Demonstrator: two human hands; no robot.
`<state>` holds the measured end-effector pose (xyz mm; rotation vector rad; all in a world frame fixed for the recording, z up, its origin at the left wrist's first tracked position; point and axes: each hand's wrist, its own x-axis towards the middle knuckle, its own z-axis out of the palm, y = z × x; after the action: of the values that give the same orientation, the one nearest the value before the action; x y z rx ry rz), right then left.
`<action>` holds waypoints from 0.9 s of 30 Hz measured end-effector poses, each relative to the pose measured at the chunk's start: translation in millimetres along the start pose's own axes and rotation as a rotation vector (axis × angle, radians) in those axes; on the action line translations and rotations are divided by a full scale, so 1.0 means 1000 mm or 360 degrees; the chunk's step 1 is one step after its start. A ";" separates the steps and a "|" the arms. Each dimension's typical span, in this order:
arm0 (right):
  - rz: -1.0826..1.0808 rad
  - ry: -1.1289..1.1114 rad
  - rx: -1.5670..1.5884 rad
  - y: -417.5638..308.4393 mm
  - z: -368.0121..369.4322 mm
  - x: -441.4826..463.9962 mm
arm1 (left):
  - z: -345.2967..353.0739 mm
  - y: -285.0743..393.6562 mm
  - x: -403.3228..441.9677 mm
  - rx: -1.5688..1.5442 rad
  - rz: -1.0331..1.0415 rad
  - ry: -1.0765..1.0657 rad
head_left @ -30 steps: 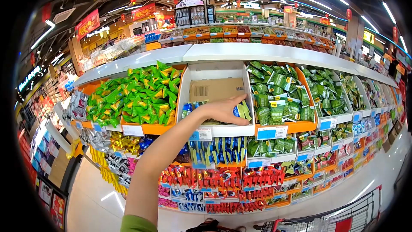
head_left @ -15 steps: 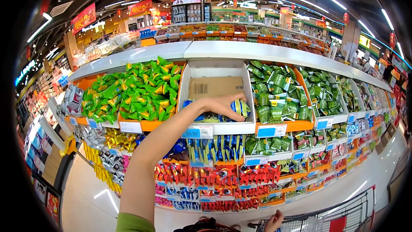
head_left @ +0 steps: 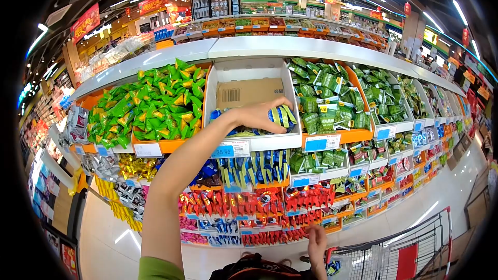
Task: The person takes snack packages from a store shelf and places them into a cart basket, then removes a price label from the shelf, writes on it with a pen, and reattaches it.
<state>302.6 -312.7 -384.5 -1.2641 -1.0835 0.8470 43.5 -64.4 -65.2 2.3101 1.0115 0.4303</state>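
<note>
My left hand [head_left: 262, 116] reaches into a white bin [head_left: 210, 105] in the display rack, its fingers curled round small blue packets with yellow-green stripes [head_left: 281, 116]. The palm side is hidden from me. Inside the same bin, a brown cardboard piece [head_left: 250, 93] with a barcode stands behind the hand. More blue wrapping shows beneath my wrist. Low in the view, my right hand [head_left: 317, 246] is raised beside the shopping cart [head_left: 415, 241], its fingers loosely bent and apart with nothing visible in them.
Green packets [head_left: 168, 101] fill the bin on the left; darker green packets [head_left: 327, 93] fill the one on the right. Price tags [head_left: 223, 151] line the front edge. Lower tiers hold red packets [head_left: 259, 202]. Clear bags with blue-green packets [head_left: 333, 267] lie in the cart.
The view has shifted, so the rack sits slightly left and higher. My left hand stays in the bin, with more striped packets showing at its fingers. My right hand has risen beside the cart.
</note>
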 end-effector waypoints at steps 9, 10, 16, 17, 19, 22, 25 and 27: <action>0.0021 -0.0519 -0.0106 -0.039 0.039 0.001 | 0.009 0.006 -0.016 -0.0002 -0.0142 0.0478; 0.0012 -0.0540 -0.0121 -0.042 0.039 -0.001 | 0.009 -0.005 -0.010 0.0059 -0.0114 0.0644; 0.0058 -0.0608 -0.0115 -0.049 0.039 -0.002 | -0.022 -0.010 -0.002 -0.1024 -0.0084 0.1243; 0.0042 -0.0605 -0.0116 -0.050 0.039 -0.002 | -0.027 -0.011 -0.004 -0.1092 -0.0120 0.1240; 0.0035 -0.0611 -0.0133 -0.052 0.040 -0.001 | -0.031 -0.019 -0.005 -0.1052 -0.0159 0.1231; 0.0065 -0.0650 -0.0153 -0.051 0.039 -0.001 | -0.030 -0.024 -0.005 -0.1068 -0.0149 0.1226; 0.0075 -0.0709 -0.0130 -0.046 0.040 -0.002 | -0.025 -0.024 -0.005 -0.1062 -0.0074 0.1328; 0.0054 -0.0747 -0.0125 -0.049 0.042 0.000 | -0.026 -0.018 -0.008 -0.0968 0.0001 0.1481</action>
<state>259.2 -306.5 -336.9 -1.1784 -1.4796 1.1728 15.6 -50.7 -56.3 1.5207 1.0532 1.6461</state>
